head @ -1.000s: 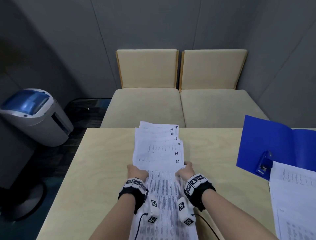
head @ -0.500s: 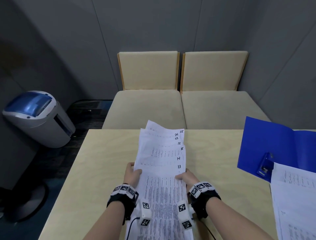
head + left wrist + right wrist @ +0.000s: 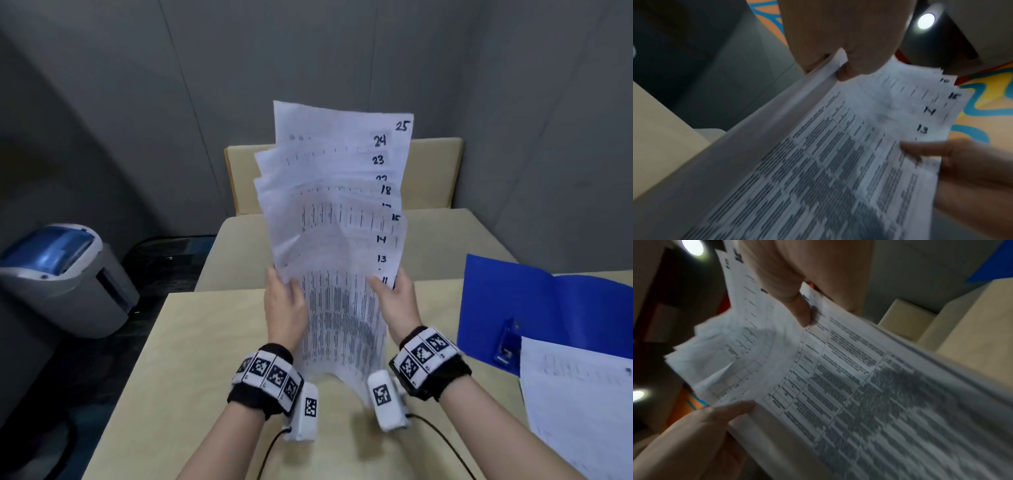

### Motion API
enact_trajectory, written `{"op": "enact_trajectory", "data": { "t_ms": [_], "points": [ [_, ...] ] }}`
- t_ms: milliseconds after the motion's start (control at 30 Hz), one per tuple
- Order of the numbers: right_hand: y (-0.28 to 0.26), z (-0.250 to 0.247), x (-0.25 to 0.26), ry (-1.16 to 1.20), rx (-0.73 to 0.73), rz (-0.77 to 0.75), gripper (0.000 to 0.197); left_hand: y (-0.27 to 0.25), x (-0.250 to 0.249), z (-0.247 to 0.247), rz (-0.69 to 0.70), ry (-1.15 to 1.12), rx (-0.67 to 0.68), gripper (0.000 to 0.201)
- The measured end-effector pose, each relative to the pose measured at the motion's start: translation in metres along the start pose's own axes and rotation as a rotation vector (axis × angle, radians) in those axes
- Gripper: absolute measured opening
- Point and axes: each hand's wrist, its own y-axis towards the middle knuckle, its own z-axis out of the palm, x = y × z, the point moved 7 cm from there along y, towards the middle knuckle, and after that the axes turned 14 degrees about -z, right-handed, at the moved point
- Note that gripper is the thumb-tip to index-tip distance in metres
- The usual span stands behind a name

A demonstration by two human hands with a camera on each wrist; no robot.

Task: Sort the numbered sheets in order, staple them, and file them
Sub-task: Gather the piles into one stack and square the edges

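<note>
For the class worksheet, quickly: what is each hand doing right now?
Left hand: grips the left edge of the fanned numbered sheets.
Right hand: grips the right edge of the same sheets, lifted off the table.

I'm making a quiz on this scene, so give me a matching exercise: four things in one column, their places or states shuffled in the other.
Things:
1. sheets
2. stapler
3. folder
4. shredder

Places or states:
A. on the floor, left of the table
B. lying open on the table
C. fanned, held up by both hands
D. resting on the folder

Pairs: 1-C, 2-D, 3-B, 4-A
</note>
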Motion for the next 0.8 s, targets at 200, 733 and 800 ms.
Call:
{"op": "enact_trajectory", "data": {
  "t_ms": [200, 733, 800],
  "points": [
    [-0.005, -0.006, -0.011, -0.002, -0.008, 0.036, 0.039, -0.023, 0.009, 0.020, 0.041, 0.067, -0.030, 0.037],
    [-0.016, -0.023, -0.041, 0.006, -0.062, 0.202, 0.046, -0.026, 0.037, 0.010, -0.146, 0.094, 0.008, 0.056],
    [-0.016, -0.022, -0.039, 0.014, -0.055, 0.180, 0.045, -0.024, 0.039, 0.011, -0.161, 0.078, 0.012, 0.059]
  ]
}}
